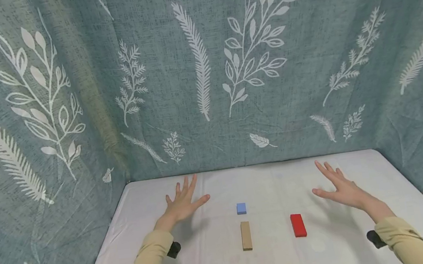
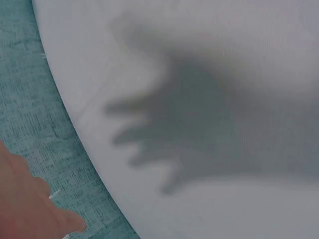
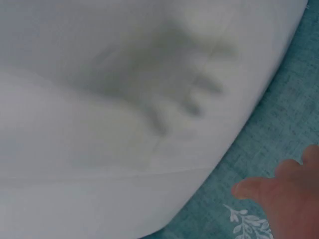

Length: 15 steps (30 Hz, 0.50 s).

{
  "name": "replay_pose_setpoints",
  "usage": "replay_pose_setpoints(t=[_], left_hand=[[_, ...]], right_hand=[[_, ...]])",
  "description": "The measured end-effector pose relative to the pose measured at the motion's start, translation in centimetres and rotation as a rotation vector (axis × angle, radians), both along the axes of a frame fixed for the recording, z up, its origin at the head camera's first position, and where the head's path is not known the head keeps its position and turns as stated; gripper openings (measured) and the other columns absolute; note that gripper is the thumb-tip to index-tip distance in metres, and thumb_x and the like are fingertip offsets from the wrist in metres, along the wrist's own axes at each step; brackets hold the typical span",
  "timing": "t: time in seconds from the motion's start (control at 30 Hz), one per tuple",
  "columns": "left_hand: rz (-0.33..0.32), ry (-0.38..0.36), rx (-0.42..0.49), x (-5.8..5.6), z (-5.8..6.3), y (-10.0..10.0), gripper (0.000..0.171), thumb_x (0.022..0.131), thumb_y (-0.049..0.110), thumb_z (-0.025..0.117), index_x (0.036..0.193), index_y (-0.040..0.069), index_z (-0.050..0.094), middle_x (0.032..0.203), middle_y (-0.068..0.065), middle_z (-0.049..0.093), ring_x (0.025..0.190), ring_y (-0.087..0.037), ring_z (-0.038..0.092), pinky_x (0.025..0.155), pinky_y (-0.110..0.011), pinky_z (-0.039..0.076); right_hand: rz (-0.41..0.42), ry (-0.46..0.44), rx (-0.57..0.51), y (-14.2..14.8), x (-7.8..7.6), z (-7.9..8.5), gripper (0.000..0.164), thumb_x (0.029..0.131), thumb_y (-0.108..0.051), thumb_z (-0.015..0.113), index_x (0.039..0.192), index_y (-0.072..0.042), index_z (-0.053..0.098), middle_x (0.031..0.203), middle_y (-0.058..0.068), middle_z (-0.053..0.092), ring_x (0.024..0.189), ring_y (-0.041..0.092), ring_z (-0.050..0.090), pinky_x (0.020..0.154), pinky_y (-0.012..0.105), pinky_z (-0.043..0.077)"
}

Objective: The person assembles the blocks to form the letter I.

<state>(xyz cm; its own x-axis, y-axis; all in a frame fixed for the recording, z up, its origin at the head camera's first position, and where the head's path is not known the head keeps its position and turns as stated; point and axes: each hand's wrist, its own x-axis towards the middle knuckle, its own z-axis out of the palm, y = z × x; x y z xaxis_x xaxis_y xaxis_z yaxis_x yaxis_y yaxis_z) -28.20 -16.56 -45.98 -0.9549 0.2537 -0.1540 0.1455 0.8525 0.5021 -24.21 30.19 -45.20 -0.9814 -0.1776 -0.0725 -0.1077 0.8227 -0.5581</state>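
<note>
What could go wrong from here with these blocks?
The blue block sits just beyond the tan block, so grabbing one might nudge the other. The red block lies inward of the right hand; a low sweep toward the middle might knock it. Neither wrist view shows a block, so aiming by those alone could miss.
</note>
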Motion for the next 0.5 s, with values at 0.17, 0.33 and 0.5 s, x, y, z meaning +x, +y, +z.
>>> replay_pose_setpoints(t=[0.17, 0.33, 0.5], left_hand=[[-0.012, -0.010, 0.048, 0.5, 0.5, 0.7, 0.087, 0.090, 0.064, 0.043, 0.152, 0.028, -0.006, 0.160, -0.009, -0.010, 0.146, -0.040, -0.011, 0.108, -0.076, -0.006], [-0.031, -0.015, 0.083, 0.7, 0.5, 1.0, 0.090, 0.087, 0.067, 0.045, 0.152, 0.030, -0.007, 0.161, -0.008, -0.007, 0.147, -0.038, -0.009, 0.109, -0.075, -0.006], [-0.052, -0.005, 0.124, 0.9, 0.4, 1.4, 0.090, 0.088, 0.062, 0.050, 0.152, 0.030, -0.005, 0.161, -0.008, -0.003, 0.147, -0.038, -0.005, 0.111, -0.073, -0.005]], right_hand=[[0.031, 0.005, -0.028, -0.1, 0.2, -0.1, 0.093, 0.087, -0.051, 0.060, 0.153, -0.026, 0.000, 0.157, 0.026, 0.001, 0.137, 0.060, 0.000, 0.098, 0.082, 0.019], [0.063, 0.009, -0.057, -0.4, 0.3, -0.1, 0.092, 0.087, -0.049, 0.062, 0.153, -0.027, 0.001, 0.158, 0.023, 0.007, 0.138, 0.058, 0.005, 0.100, 0.080, 0.023], [0.096, -0.006, -0.095, -1.0, 0.7, -0.1, 0.091, 0.087, -0.047, 0.063, 0.153, -0.028, 0.004, 0.159, 0.020, 0.010, 0.140, 0.054, 0.010, 0.100, 0.076, 0.028]])
